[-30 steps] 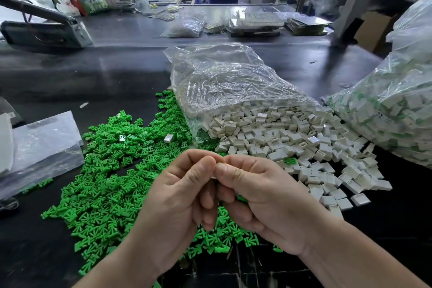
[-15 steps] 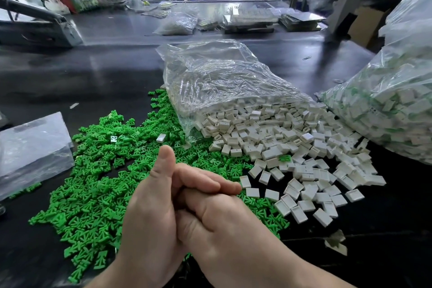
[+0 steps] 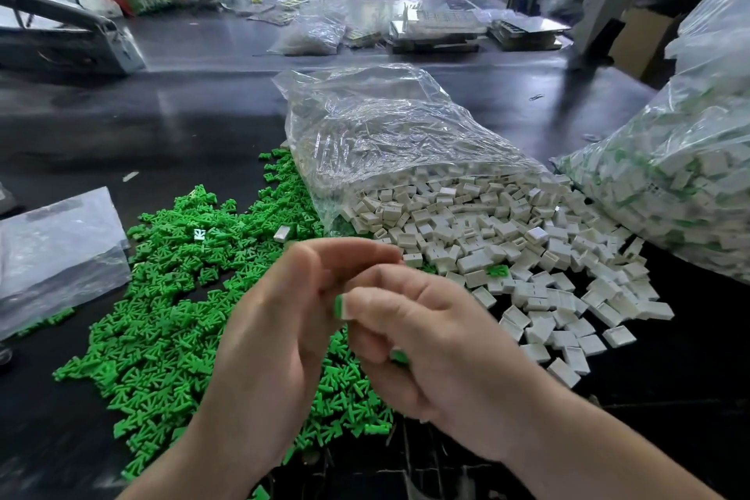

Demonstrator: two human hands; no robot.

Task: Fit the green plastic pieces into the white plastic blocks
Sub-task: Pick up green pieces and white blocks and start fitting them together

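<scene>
Black worktable [image 3: 203,126] strewn with green plastic pieces [image 3: 162,317] and white plastic blocks [image 3: 507,239], the blocks spilled from a clear bag [image 3: 385,134].
One green piece [image 3: 339,305] is pinched in the curled fingers of the right hand [image 3: 438,349] above the loose pile; the left hand [image 3: 276,337] is blurred close beside it, and its grip cannot be told.
</scene>
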